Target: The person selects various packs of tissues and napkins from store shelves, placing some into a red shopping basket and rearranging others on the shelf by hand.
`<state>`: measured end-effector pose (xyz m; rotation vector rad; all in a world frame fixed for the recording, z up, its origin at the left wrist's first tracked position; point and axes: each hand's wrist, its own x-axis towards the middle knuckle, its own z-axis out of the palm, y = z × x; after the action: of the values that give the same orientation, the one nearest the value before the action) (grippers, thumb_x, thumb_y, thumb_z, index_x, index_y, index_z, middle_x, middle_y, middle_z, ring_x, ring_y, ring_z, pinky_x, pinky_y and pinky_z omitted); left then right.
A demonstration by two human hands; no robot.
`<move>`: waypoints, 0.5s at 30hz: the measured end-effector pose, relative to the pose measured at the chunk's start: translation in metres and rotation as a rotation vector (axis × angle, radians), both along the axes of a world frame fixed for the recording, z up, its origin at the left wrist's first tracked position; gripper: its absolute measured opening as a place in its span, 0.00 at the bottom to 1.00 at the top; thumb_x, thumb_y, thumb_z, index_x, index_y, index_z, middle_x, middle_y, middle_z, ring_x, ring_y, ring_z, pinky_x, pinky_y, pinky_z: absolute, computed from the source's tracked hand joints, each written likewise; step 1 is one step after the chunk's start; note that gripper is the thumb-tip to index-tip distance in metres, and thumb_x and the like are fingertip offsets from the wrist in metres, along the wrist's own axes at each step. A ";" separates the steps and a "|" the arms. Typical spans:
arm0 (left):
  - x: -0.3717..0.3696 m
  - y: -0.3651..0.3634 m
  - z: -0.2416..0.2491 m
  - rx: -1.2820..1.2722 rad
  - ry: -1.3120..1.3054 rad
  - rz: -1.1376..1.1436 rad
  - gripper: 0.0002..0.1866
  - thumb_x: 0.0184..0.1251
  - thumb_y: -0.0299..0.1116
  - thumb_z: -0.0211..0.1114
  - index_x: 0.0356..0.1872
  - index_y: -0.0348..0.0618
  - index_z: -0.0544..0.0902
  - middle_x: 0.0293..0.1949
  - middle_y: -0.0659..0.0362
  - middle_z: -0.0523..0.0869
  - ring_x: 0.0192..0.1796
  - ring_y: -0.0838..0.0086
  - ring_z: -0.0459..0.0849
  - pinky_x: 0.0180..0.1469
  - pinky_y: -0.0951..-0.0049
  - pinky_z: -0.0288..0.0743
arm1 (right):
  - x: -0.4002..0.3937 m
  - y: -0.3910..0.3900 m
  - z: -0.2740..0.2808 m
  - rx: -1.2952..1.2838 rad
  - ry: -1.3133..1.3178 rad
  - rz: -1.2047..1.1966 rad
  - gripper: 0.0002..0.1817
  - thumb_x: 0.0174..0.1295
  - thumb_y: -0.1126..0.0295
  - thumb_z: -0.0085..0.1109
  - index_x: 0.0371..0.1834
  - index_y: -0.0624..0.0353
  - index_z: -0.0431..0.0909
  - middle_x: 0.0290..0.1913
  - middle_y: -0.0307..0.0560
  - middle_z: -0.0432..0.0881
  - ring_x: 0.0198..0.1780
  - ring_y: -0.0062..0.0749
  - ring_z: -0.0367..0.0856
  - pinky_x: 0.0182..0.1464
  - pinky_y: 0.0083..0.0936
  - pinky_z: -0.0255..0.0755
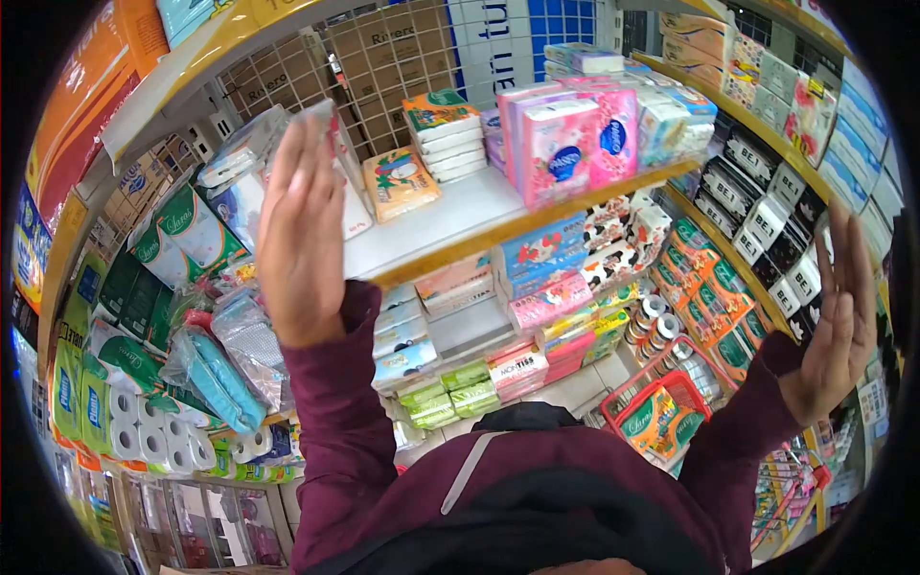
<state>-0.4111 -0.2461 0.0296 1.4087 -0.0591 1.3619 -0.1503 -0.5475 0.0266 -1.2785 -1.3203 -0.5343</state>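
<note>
My left hand [305,225] is raised in front of the shelf [436,230], its fingers stretched and holding nothing. Behind its fingers, partly covered, stands a white tissue pack [350,182]. Just right of that lie an orange tissue pack [398,184] and a stack of small white packs [452,144]. Pink tissue packs [563,153] stand upright farther along this shelf. Over on the right my right hand [832,335] is up too, fingers extended and nothing in it. It overlaps the rack of black and white BE.1 packs [767,220] in this view.
Below the shelf are more tissue packs [517,364] in rows. A red basket [613,412] with green and orange packs stands on the floor ahead. Toilet rolls [153,443] and plastic-wrapped packs [216,374] crowd the left side. A wire grid [369,72] backs the shelf.
</note>
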 end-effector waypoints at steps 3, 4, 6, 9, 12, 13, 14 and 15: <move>-0.018 -0.037 -0.020 0.040 0.023 -0.001 0.33 0.64 0.38 0.46 0.65 0.30 0.48 0.68 0.44 0.47 0.70 0.59 0.46 0.69 0.64 0.40 | 0.032 -0.066 -0.039 -0.134 0.184 -0.134 0.24 0.64 0.66 0.38 0.62 0.67 0.59 0.61 0.61 0.64 0.65 0.44 0.60 0.64 0.37 0.54; -0.021 -0.048 -0.029 0.048 0.041 -0.004 0.35 0.64 0.39 0.48 0.65 0.30 0.47 0.68 0.43 0.46 0.70 0.58 0.45 0.70 0.63 0.39 | 0.045 -0.086 -0.054 -0.127 0.315 -0.102 0.23 0.64 0.68 0.41 0.61 0.67 0.61 0.60 0.59 0.66 0.64 0.42 0.62 0.64 0.34 0.55; -0.027 -0.068 -0.049 0.018 0.082 -0.053 0.37 0.62 0.40 0.50 0.65 0.30 0.45 0.68 0.44 0.45 0.70 0.57 0.45 0.69 0.63 0.40 | 0.070 -0.128 -0.085 -0.186 0.524 -0.147 0.23 0.63 0.70 0.44 0.61 0.67 0.61 0.59 0.56 0.68 0.63 0.38 0.63 0.64 0.31 0.55; -0.027 -0.097 -0.084 -0.147 0.146 -0.156 0.38 0.62 0.39 0.52 0.66 0.31 0.44 0.68 0.44 0.45 0.70 0.57 0.46 0.69 0.63 0.44 | 0.103 -0.194 -0.129 -0.307 0.710 -0.331 0.23 0.62 0.69 0.47 0.60 0.67 0.62 0.58 0.55 0.69 0.61 0.35 0.65 0.62 0.27 0.56; -0.025 -0.127 -0.123 -0.288 0.181 -0.185 0.34 0.64 0.38 0.49 0.66 0.32 0.47 0.68 0.43 0.46 0.70 0.56 0.48 0.68 0.62 0.47 | 0.130 -0.253 -0.188 -0.550 0.748 -0.624 0.18 0.62 0.67 0.50 0.53 0.64 0.70 0.51 0.47 0.76 0.51 0.29 0.73 0.49 0.21 0.67; -0.024 -0.136 -0.135 -0.309 0.200 -0.227 0.34 0.64 0.38 0.49 0.66 0.32 0.47 0.68 0.43 0.46 0.70 0.56 0.48 0.68 0.62 0.47 | 0.151 -0.279 -0.223 -0.659 0.675 -0.635 0.16 0.58 0.69 0.52 0.49 0.64 0.73 0.41 0.46 0.80 0.41 0.28 0.78 0.41 0.21 0.71; -0.024 -0.144 -0.148 -0.376 0.198 -0.276 0.33 0.65 0.38 0.49 0.65 0.32 0.48 0.68 0.43 0.47 0.69 0.56 0.49 0.68 0.62 0.48 | 0.159 -0.292 -0.252 -0.712 0.759 -0.625 0.16 0.55 0.70 0.54 0.47 0.64 0.74 0.37 0.45 0.81 0.36 0.27 0.78 0.37 0.21 0.71; -0.022 -0.153 -0.160 -0.440 0.195 -0.317 0.32 0.65 0.37 0.48 0.65 0.32 0.48 0.67 0.43 0.47 0.69 0.55 0.49 0.67 0.61 0.49 | 0.166 -0.304 -0.280 -0.760 0.842 -0.607 0.17 0.52 0.72 0.55 0.46 0.64 0.75 0.32 0.43 0.82 0.32 0.26 0.79 0.33 0.22 0.71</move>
<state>-0.4329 -0.3993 -0.1299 1.0971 0.1341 0.9030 0.0159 -0.8517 -0.2537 -2.2263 -0.3790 0.1714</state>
